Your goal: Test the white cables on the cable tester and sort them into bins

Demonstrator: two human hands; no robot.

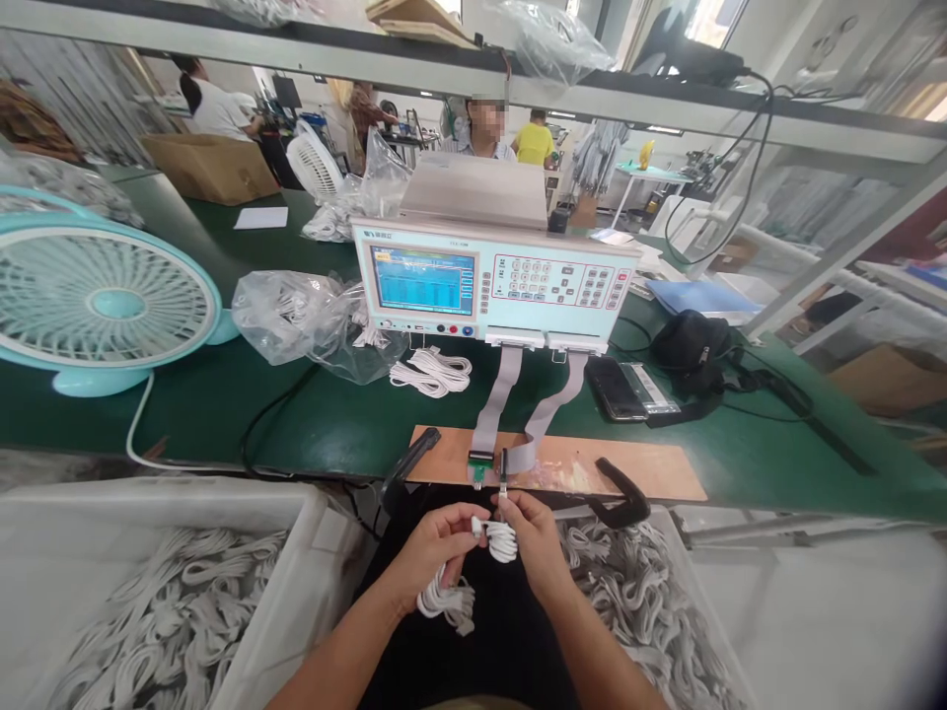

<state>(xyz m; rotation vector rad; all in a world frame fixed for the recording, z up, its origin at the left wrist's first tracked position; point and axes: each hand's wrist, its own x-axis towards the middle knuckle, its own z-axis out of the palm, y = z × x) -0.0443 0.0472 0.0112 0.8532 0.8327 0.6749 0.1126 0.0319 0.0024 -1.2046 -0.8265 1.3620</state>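
Holding a small white coiled cable (503,544) between both hands, we work just off the near edge of a dark green bench (355,414). Our right hand (539,542) has its grip pinched on a slim silver plug (503,489), which points toward twelve o'clock at the black connector (504,461) ending a flat grey ribbon cable (542,424); whether the two are fully mated, we cannot tell. Our left hand (436,540) has its grip closed about a white cable end (476,528), while a bundle of white looped cables (442,598) hangs below it at seven o'clock.

Several faults may, in our judgement, arise. A skewed push could bend the contacts, since our fingertips partly cover so small a plug. A sideways pull could travel up the ribbon and strain its socket on the white boxed tester with a blue screen (488,281) at twelve o'clock. The tan-brown flat board (658,471) could shift under such force, should the black metal clamps (408,461) at ten and nearly three o'clock be loose. Lastly, the hanging bundle, held only low in our left grip, could tangle with the coil or drop toward the pale crate of grey-white cables (702,602) at four o'clock, mixing the lots.
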